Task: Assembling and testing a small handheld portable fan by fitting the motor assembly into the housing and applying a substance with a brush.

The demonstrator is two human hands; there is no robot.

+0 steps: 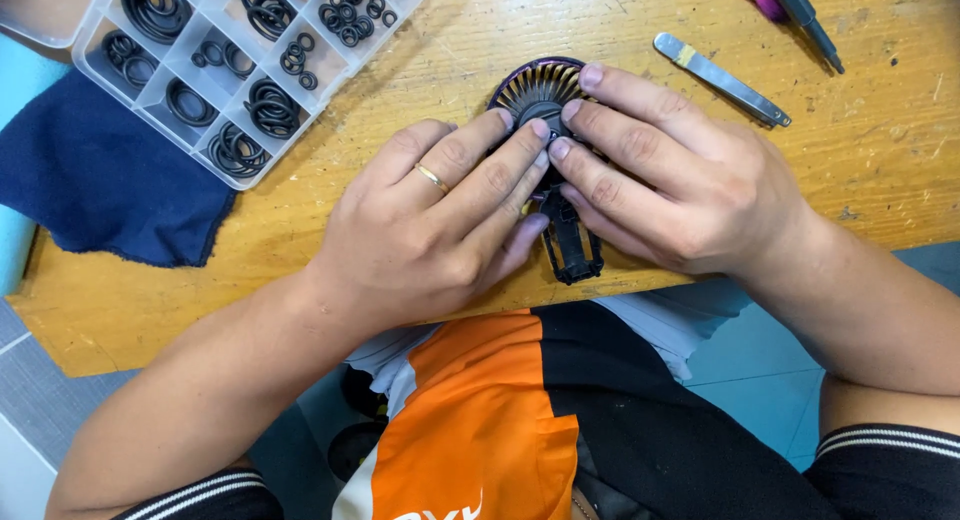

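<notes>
Both hands, left [440,220] and right [670,180], press curled fingertips onto the fan [545,95], whose black handle [572,242] runs from it toward the body between them.

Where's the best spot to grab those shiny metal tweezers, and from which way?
Probably around the middle of the tweezers, coming straight down from above. They lie flat and slanted on the wooden table, clear of both hands, so thumb and finger could pinch the two long edges. The narrow tip end offers less to hold.
</notes>
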